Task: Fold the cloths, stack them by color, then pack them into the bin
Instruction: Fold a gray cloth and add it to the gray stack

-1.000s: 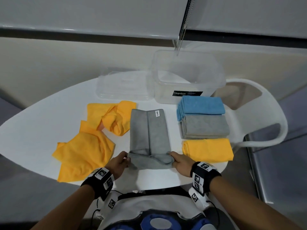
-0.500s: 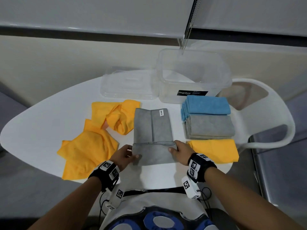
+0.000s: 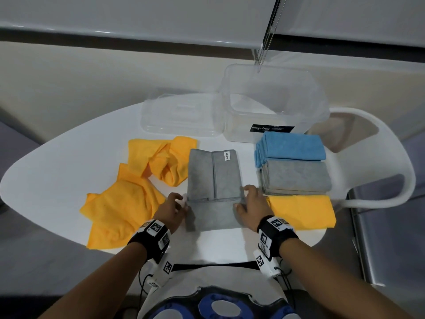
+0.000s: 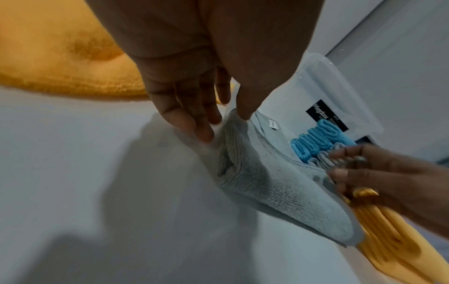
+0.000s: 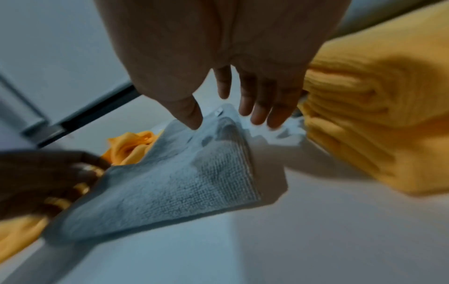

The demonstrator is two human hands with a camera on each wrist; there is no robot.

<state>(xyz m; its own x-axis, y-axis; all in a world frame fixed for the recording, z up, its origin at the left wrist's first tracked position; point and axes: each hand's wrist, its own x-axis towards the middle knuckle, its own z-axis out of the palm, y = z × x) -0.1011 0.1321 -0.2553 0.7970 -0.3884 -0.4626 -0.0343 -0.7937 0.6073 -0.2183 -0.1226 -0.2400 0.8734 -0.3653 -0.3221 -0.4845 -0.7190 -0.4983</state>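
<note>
— Whereabouts of the grey microfibre cloth [image 3: 213, 178]?
— Lying flat in the middle of the white oval worktop [image 3: 57, 176] as a long strip, running from the near edge toward the far one. Near end doubled over into a flap. Small white tag at the far right corner.

— And the hands?
— Left hand [image 3: 171, 211] pinching the flap's left edge, with the thumb on top and fingers [image 4: 204, 132] against the side. Right hand [image 3: 251, 207] pinching the flap's right corner between thumb and fingers, lifting it slightly off the layer below.

— Toward the right edge?
— Three folded piles in a row. Stack of blue cloths [image 3: 293, 147] farthest, stack of grey cloths [image 3: 296, 178] touching it, folded orange cloths [image 3: 301, 211] nearest the near edge, just beside the right hand.

— Toward the left edge?
— Two unfolded ones: a crumpled orange cloth [image 3: 161, 157] just beside the strip, and a rumpled orange cloth [image 3: 119, 210] closer to the near edge.

— The bin?
— Clear plastic bin [image 3: 273, 107] at the far edge behind the blue stack, open on top, with a black label on the front wall. Clear plastic lid [image 3: 181, 116] lying beside it on the left. White plastic chair [image 3: 379, 162] beyond the right edge.
</note>
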